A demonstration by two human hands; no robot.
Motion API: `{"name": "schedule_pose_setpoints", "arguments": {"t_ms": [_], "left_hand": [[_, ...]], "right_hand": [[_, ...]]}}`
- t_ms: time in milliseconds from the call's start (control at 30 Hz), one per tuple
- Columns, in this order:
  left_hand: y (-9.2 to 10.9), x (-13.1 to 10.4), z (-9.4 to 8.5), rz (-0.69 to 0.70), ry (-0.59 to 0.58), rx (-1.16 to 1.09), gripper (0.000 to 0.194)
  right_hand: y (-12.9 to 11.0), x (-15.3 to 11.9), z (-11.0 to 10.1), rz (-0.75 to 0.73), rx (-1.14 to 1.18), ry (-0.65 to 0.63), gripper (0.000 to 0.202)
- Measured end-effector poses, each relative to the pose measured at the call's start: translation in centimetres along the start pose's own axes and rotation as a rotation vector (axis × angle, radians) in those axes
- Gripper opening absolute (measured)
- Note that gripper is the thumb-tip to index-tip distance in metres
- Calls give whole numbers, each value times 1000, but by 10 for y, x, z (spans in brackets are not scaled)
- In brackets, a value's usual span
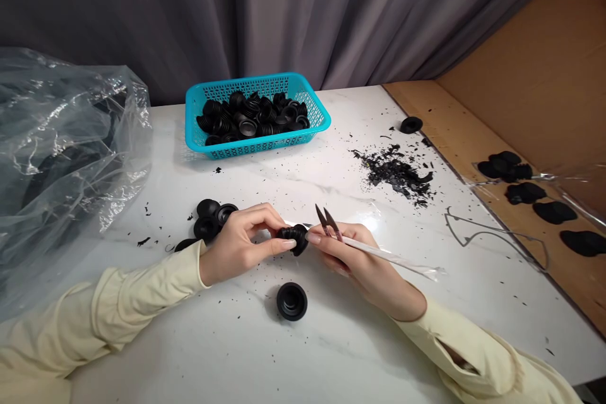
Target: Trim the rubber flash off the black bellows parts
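A loose rubber cap (291, 301) lies nearest on the bench (331, 341). Above it, the left hand (237, 246) pinches a ribbed rubber boot (294, 238); the right hand (353, 255) grips snips (329, 221) beside it. Farther back: turquoise basket (312, 115).

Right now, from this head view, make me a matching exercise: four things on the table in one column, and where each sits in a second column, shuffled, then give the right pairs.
Things
1. turquoise basket
2. clear plastic bag
3. pile of black trimmings
4. ribbed rubber part

Places
A. pinched between the left hand and the right hand
B. far middle of the table, filled with black rubber parts
C. left edge of the table, crumpled
D. right of the basket, loose on the white tabletop

Pairs: 1-B, 2-C, 3-D, 4-A
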State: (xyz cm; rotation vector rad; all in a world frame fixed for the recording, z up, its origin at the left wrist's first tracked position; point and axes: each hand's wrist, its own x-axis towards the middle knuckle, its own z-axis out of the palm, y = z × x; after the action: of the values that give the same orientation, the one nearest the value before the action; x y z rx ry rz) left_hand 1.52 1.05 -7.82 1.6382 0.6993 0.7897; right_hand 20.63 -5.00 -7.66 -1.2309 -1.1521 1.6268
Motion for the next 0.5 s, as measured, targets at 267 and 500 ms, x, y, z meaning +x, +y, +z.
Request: {"name": "schedule_pose_setpoints", "arguments": {"t_ms": [267, 500], "left_hand": [[-2, 1, -2, -47, 12, -41, 13], [0, 3, -2, -144, 72, -80, 21]], "right_hand": [[-4, -1, 2, -68, -176, 54, 31], [13, 8, -5, -257, -403, 289, 26]]}}
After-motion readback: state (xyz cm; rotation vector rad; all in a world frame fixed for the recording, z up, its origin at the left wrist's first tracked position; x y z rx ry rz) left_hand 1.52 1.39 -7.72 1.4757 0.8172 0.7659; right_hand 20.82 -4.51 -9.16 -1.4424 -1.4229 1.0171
